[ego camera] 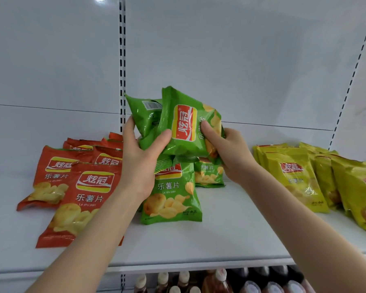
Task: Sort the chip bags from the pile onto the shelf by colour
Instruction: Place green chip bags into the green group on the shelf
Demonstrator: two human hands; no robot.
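Forearms (89,240) stretched forward over shelf (230,229); left hand (138,163), right hand (234,154) fingers curled, gripping two green bags (184,123)

You have glossy plastic film in the front green chip bag (186,125) at centre frame; its skin is creased and throws bright streaks. The rear green chip bag (143,117) behind it shows the same shiny, wrinkled film. The orange chip bags (89,193) at lower left and the yellow chip bags (294,176) at right are that slick film too, with crimped, ribbed top seams. Under them the white shelf (220,235) looks like smooth painted metal, matt with a faint sheen. The slotted upright (122,60) at upper centre looks the same. Along the bottom edge, the bottles (220,279) look glossy plastic, caps smooth.
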